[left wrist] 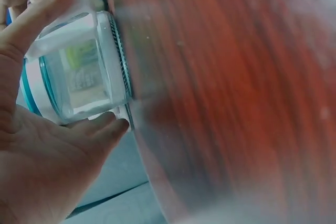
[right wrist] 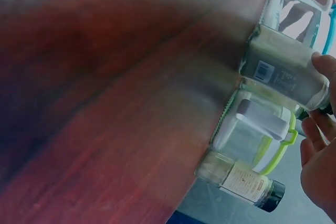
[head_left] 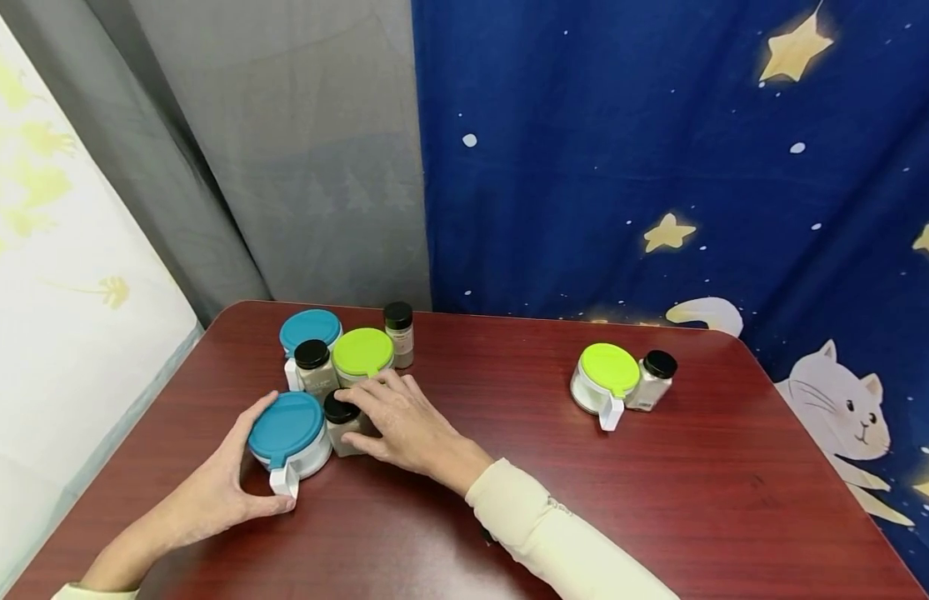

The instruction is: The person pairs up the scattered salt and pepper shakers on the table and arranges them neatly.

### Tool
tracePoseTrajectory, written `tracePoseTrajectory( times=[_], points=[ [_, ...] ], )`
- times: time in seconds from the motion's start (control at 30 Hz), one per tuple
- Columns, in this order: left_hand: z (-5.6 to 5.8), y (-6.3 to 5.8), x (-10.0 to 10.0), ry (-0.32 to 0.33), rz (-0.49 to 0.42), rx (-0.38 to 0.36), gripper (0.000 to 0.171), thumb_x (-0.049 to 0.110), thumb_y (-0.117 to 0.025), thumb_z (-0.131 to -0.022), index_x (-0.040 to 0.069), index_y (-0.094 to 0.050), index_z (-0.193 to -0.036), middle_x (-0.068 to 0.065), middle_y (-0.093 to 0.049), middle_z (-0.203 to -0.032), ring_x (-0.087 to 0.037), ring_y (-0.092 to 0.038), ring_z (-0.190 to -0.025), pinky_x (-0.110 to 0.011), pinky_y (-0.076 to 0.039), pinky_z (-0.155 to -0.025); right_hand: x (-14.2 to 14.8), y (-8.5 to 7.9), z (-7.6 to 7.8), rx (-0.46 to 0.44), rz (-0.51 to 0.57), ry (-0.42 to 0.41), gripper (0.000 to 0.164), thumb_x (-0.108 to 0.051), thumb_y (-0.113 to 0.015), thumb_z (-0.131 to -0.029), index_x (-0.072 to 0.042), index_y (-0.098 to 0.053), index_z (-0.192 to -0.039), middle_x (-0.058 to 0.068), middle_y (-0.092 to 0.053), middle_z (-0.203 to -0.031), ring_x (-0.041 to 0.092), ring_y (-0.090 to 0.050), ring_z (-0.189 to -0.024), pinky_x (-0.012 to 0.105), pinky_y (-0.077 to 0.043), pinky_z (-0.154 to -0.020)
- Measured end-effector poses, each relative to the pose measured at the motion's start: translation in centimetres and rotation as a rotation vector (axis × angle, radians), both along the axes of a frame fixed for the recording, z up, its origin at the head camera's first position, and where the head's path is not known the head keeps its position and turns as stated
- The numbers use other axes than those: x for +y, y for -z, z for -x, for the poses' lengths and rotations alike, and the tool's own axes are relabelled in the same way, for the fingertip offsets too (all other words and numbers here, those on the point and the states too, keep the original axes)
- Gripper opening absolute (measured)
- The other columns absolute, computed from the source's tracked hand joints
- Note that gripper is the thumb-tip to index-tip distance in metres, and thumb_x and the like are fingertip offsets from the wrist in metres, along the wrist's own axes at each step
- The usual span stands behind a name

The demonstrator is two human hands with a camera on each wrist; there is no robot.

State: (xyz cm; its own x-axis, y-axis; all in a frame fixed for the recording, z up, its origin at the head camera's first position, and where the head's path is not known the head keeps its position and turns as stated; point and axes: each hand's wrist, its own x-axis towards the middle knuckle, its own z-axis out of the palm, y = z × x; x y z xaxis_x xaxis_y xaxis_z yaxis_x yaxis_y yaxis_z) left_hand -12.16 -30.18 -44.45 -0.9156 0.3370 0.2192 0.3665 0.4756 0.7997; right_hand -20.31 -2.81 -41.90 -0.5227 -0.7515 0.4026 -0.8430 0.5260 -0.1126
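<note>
At the near left of the table, my left hand point(head_left: 222, 477) grips a blue-lidded glass jar point(head_left: 287, 425), its thumb by the white handle and its fingers round the far side. The left wrist view shows this jar's clear wall point(left wrist: 86, 80) between thumb and fingers. Right beside it stands a square seasoning bottle with a black cap point(head_left: 342, 435). My right hand point(head_left: 413, 427) holds that bottle, thumb against the glass and fingers at the cap. In the right wrist view the bottle point(right wrist: 278, 66) shows a barcode on its side.
Close behind stand another blue-lidded jar point(head_left: 310, 327), a black-capped bottle point(head_left: 314, 367), a green-lidded jar point(head_left: 364, 352) and a slim labelled bottle point(head_left: 401, 340). Farther right, a second green-lidded jar point(head_left: 606, 375) stands beside a black-capped bottle point(head_left: 651, 383). Curtains hang behind the table point(head_left: 509, 400).
</note>
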Motion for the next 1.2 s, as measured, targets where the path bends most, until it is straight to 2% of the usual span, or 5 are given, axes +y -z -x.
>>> tracePoseTrajectory(
  times=[0.13, 0.27, 0.5, 0.7, 1.2],
  points=[
    [0.1, 0.1, -0.3, -0.025, 0.000, -0.007, 0.135, 0.014, -0.096, -0.069, 0.024, -0.001, -0.163, -0.024, -0.029, -0.152, 0.009, -0.026, -0.132, -0.003, -0.023, -0.100, 0.1, 0.3, -0.2, -0.070, 0.053, -0.063, 0.051, -0.036, -0.071, -0.097, -0.014, -0.056, -0.141, -0.002, -0.059, -0.132, 0.010, -0.052, -0.120, 0.020, -0.039, -0.101],
    [0.3, 0.3, -0.3, -0.038, -0.012, -0.002, 0.127, 0.012, -0.096, -0.069, 0.019, -0.010, -0.162, -0.020, -0.035, -0.150, 0.009, -0.029, -0.131, -0.004, -0.023, -0.100, 0.2, 0.6, -0.3, -0.200, 0.121, -0.109, 0.056, -0.028, -0.075, -0.095, -0.012, -0.051, -0.143, 0.002, -0.058, -0.134, 0.006, -0.055, -0.117, 0.015, -0.040, -0.099],
    [0.3, 0.1, 0.3, -0.048, -0.117, -0.052, 0.115, 0.007, -0.096, -0.068, 0.010, -0.023, -0.157, -0.014, -0.044, -0.144, 0.000, -0.051, -0.121, -0.013, -0.042, -0.095, 0.3, 1.1, -0.8, -0.345, 0.298, -0.108, 0.056, -0.019, -0.080, -0.091, -0.014, -0.055, -0.141, 0.000, -0.058, -0.136, 0.002, -0.053, -0.118, 0.015, -0.041, -0.099],
    [-0.1, -0.1, 0.8, -0.069, -0.127, -0.075, 0.113, 0.008, -0.097, -0.066, 0.009, -0.027, -0.155, -0.015, -0.047, -0.143, -0.001, -0.057, -0.118, -0.015, -0.046, -0.092, 0.8, 1.4, -1.4, -0.422, 0.396, -0.103, 0.056, -0.015, -0.080, -0.091, -0.017, -0.055, -0.141, -0.004, -0.058, -0.134, 0.003, -0.054, -0.107, 0.021, -0.049, -0.091],
    [-1.1, -0.4, 2.2, -0.079, -0.080, -0.091, 0.110, 0.015, -0.099, -0.066, 0.014, -0.031, -0.153, -0.009, -0.050, -0.141, -0.004, -0.058, -0.118, -0.015, -0.046, -0.093, 2.4, 1.2, -2.6, -0.370, 0.446, -0.134, 0.055, -0.012, -0.082, -0.089, -0.013, -0.058, -0.138, -0.003, -0.061, -0.132, 0.002, -0.055, -0.118, 0.019, -0.045, -0.098]
  ],
)
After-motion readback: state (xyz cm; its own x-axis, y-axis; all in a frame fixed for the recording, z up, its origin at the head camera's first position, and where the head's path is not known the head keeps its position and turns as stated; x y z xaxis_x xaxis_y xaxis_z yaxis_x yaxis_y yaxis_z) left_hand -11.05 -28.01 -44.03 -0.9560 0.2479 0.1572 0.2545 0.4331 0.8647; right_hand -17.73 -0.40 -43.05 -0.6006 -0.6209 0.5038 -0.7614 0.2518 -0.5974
